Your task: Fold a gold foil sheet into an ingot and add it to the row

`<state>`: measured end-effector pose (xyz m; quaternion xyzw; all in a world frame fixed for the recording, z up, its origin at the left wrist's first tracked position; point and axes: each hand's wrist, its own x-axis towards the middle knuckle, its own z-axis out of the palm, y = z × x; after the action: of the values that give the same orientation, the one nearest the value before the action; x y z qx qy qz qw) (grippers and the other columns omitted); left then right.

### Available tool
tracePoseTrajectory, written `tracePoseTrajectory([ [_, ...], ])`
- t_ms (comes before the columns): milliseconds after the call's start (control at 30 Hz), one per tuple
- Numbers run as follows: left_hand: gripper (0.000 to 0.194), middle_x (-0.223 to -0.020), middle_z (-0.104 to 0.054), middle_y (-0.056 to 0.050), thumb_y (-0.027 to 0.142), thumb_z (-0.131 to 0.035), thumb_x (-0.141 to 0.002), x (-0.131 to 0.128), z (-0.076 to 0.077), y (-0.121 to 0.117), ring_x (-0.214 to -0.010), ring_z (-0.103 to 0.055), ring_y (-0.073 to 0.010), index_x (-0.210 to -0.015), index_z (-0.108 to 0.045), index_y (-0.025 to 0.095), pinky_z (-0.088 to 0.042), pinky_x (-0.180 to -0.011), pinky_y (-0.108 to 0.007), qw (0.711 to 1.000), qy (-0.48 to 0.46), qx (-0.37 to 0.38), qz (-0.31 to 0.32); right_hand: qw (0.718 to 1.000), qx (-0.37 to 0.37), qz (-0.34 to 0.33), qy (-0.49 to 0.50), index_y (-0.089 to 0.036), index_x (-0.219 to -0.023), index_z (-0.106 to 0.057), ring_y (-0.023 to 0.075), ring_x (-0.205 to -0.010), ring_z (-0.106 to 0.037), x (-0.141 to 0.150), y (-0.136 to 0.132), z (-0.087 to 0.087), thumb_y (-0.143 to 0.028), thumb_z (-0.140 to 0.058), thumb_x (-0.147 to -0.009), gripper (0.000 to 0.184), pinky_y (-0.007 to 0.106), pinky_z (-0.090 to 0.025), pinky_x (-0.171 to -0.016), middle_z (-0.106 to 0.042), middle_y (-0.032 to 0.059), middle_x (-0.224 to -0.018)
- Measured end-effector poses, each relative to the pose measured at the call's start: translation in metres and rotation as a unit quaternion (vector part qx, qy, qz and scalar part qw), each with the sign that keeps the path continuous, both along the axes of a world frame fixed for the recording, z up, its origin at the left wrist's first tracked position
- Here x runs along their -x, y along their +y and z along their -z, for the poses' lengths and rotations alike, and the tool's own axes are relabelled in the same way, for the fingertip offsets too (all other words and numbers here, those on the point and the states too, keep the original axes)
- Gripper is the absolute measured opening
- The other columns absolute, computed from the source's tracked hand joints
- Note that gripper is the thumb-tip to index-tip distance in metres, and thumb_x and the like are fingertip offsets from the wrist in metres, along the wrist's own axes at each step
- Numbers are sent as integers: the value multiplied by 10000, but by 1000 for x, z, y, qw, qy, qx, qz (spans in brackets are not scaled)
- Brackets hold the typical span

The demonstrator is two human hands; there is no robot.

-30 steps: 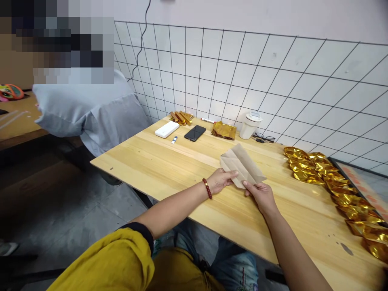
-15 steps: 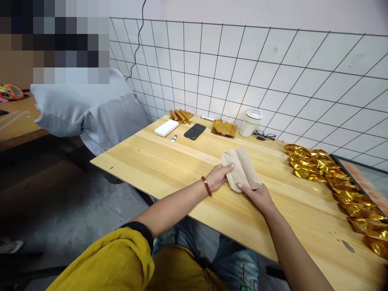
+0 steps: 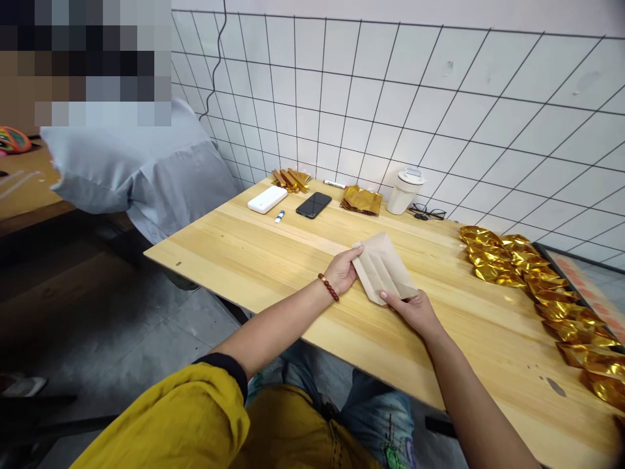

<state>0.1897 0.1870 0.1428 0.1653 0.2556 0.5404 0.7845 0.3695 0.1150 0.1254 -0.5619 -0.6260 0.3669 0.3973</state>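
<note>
A pale brown sheet of folded paper (image 3: 383,267), creased lengthwise, is held over the wooden table (image 3: 254,267). My left hand (image 3: 343,270), with a beaded bracelet at the wrist, pinches its upper left edge, thumb on top. Gripping the near right corner, my right hand (image 3: 413,311) has its thumb lying on the paper's face. The other fingers of both hands are mostly hidden beneath the paper.
Folded gold foil pieces (image 3: 541,286) line the right side. Along the back are a white cup (image 3: 404,192), glasses (image 3: 427,211), a gold foil stack (image 3: 361,200), a phone (image 3: 314,205) and a white power bank (image 3: 267,199). A person in grey (image 3: 146,163) sits left.
My left thumb has slid from the middle of the paper to its upper left edge. The paper now lies more opened out, showing several crease lines. My right hand keeps its corner grip.
</note>
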Motion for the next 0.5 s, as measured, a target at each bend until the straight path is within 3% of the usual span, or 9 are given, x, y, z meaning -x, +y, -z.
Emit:
tracePoseTrajectory([
  [233,129,-839,-739,-80,178,-657,-791,1,-1,0,-765,-678,-178,-874,-706,93,-501,-911,-333,1000,12,3,-22,1000,5,0,4,-177,-650,-719,199,-641,-607,0,0,1,-577,-752,-691,403,293,-478,-574,-673,48,-615],
  [500,107,-785,-721,-42,176,-616,-865,1,-2,4,-732,-652,-147,-812,-688,118,-511,-901,-313,998,1,47,-48,998,54,13,-5,-163,-576,-699,144,-529,-512,-2,3,3,-740,-685,-662,583,279,-410,-531,-604,41,-531],
])
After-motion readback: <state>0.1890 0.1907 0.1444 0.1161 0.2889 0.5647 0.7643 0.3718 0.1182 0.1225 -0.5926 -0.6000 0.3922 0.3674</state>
